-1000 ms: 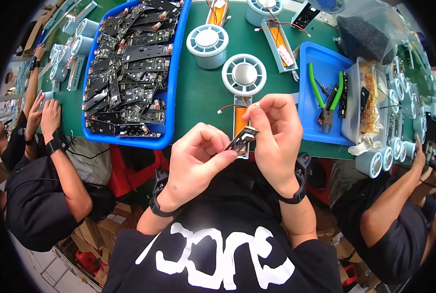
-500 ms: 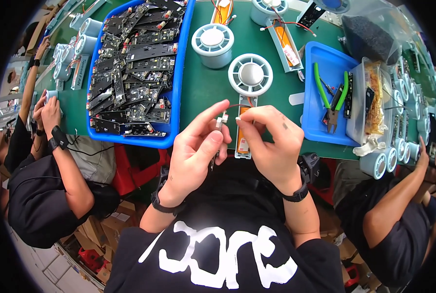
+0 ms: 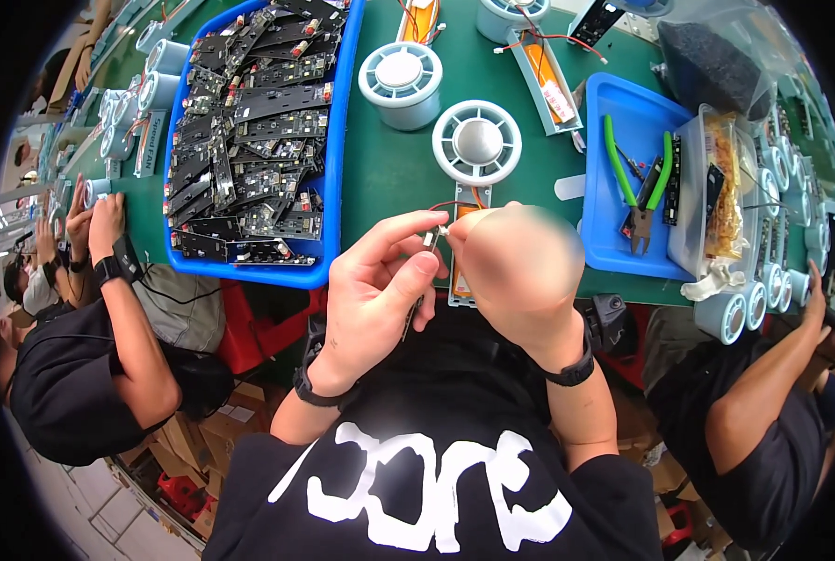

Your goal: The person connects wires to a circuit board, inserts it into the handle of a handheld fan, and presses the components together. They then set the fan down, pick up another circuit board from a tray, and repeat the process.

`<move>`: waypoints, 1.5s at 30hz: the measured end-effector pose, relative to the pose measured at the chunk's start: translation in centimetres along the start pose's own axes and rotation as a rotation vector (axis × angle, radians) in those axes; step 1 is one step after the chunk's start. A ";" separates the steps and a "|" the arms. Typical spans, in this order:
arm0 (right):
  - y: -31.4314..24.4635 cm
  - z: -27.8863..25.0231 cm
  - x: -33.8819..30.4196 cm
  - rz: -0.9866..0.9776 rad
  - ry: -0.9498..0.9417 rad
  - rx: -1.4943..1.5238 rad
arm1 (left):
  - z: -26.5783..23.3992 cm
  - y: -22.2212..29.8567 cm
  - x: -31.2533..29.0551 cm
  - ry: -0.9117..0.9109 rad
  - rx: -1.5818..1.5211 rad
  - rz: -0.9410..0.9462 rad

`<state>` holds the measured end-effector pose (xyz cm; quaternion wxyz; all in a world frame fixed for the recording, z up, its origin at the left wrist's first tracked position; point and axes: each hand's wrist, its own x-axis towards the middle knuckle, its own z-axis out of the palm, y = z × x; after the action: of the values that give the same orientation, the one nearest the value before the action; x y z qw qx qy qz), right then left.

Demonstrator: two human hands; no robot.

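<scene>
My left hand (image 3: 366,299) is closed on a thin circuit board (image 3: 410,320), held nearly edge-on, with a small white connector (image 3: 431,240) showing near the fingertips. My right hand (image 3: 520,271), partly smeared in the picture, pinches a small white wire plug (image 3: 445,230) right beside that connector; whether the two are joined I cannot tell. Red and dark wires (image 3: 457,203) run from the plug area toward a pale blue round fan unit (image 3: 477,143) on the table. Its narrow handle casing (image 3: 461,301) lies under my hands, an orange battery inside mostly hidden by them.
A blue tray (image 3: 335,187) heaped with black circuit boards stands left. At right, a smaller blue tray (image 3: 614,257) holds green-handled cutters (image 3: 640,210), beside a clear plastic box (image 3: 684,238). More fan units (image 3: 401,84) stand behind. Co-workers sit on both sides.
My right hand has moved slightly left, bringing the plug up to the connector on the board. My left hand stays nearly in place, still holding the board.
</scene>
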<state>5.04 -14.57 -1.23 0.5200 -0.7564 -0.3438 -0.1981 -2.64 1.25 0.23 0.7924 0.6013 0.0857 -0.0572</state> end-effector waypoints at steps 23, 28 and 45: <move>-1.2 -1.0 0.9 -0.051 -0.206 -0.197 | 0.4 0.3 0.2 0.101 0.271 0.108; -1.6 -0.8 1.1 -0.033 -0.258 -0.283 | 0.6 0.0 0.0 0.147 0.245 0.097; -0.4 -1.1 1.5 -0.041 -0.254 -0.139 | -0.2 -0.5 0.5 0.057 0.124 0.099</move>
<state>5.80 -15.06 0.47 0.4147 -0.8023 -0.4076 -0.1347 -2.29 1.35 -0.36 0.7527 0.6541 0.0747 -0.0060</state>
